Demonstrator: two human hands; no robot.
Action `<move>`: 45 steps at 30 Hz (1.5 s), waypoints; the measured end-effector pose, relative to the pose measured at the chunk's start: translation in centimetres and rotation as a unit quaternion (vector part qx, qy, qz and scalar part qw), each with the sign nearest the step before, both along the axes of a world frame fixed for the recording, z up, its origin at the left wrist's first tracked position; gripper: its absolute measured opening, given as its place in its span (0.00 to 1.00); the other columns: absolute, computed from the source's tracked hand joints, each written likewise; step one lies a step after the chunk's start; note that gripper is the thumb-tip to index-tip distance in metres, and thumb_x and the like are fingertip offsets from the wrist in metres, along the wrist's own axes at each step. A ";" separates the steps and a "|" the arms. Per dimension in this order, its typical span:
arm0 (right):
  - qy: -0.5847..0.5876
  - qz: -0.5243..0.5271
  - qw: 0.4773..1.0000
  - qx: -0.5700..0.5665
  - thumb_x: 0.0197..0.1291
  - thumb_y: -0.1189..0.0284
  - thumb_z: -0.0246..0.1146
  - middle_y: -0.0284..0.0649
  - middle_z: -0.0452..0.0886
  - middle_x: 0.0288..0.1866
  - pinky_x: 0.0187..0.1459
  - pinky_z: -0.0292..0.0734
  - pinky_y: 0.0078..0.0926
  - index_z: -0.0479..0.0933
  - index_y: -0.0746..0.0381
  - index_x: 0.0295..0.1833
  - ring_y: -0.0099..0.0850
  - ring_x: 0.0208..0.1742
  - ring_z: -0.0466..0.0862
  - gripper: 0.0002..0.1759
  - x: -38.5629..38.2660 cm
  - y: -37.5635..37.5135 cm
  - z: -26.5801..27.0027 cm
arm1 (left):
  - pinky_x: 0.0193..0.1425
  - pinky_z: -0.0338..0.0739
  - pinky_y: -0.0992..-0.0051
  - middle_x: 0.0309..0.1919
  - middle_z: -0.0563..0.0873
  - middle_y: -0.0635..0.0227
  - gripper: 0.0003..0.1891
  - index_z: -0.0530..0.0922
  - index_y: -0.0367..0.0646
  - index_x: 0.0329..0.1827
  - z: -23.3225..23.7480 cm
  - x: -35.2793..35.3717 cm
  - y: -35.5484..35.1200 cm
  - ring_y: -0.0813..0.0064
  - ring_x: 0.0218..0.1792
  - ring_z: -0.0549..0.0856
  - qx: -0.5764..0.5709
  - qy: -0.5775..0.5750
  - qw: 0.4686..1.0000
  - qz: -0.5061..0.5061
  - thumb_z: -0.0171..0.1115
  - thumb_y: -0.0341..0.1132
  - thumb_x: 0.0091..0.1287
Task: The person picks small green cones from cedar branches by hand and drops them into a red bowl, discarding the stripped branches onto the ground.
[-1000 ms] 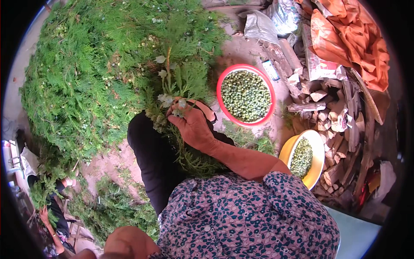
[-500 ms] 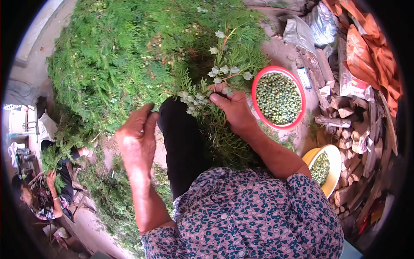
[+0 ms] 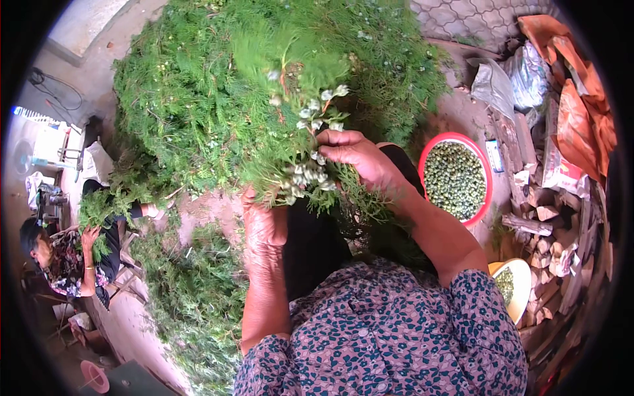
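Note:
A leafy cypress branch with clusters of pale blue-green cones is held up over my lap. My right hand pinches its stem between thumb and fingers, just beside the cones. On the branch's lower left, my left hand is closed on the foliage, its fingertips partly hidden by the leaves. Behind both hands rises a big heap of cut green branches. To the right of my right hand stands a red-rimmed basin full of picked green cones.
A yellow basin with more cones sits at lower right, near stacked firewood. Sacks and orange cloth lie at upper right. More branches cover the floor at left, where another person sits handling greenery.
My left hand has come right and in to the branch, where it was apart before. The branch, in my right hand, has tilted and its upper part is blurred. The view has shifted.

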State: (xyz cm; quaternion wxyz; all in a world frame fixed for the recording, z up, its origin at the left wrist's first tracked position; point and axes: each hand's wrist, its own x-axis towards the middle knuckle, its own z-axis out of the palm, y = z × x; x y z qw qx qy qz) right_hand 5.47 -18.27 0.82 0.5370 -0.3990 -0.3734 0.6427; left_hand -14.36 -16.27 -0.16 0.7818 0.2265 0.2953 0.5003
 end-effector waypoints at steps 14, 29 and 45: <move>-0.133 0.069 0.988 0.025 0.65 0.62 0.51 0.26 0.67 0.25 0.32 0.58 0.16 0.78 0.63 0.42 0.17 0.28 0.61 0.16 -2.0 -0.1 -1.3 | 0.37 0.77 0.80 0.35 0.84 0.61 0.15 0.76 0.36 0.50 0.8 -0.4 1.5 0.76 0.32 0.83 0.111 0.222 0.967 0.059 0.62 0.31 0.61; -0.161 0.096 0.982 0.034 0.65 0.66 0.53 0.30 0.76 0.31 0.41 0.67 0.17 0.77 0.67 0.41 0.18 0.35 0.71 0.15 -1.7 0.2 -2.2 | 0.39 0.77 0.78 0.31 0.82 0.68 0.09 0.78 0.35 0.43 0.2 1.3 3.7 0.77 0.31 0.80 0.154 0.231 0.955 0.105 0.61 0.27 0.61; -0.136 0.044 0.988 0.065 0.63 0.68 0.56 0.31 0.74 0.26 0.35 0.68 0.20 0.76 0.70 0.39 0.19 0.31 0.69 0.13 -2.9 0.4 -3.2 | 0.38 0.75 0.79 0.31 0.82 0.66 0.08 0.79 0.36 0.40 -3.8 2.0 4.5 0.79 0.32 0.79 0.320 0.456 0.787 0.266 0.57 0.19 0.59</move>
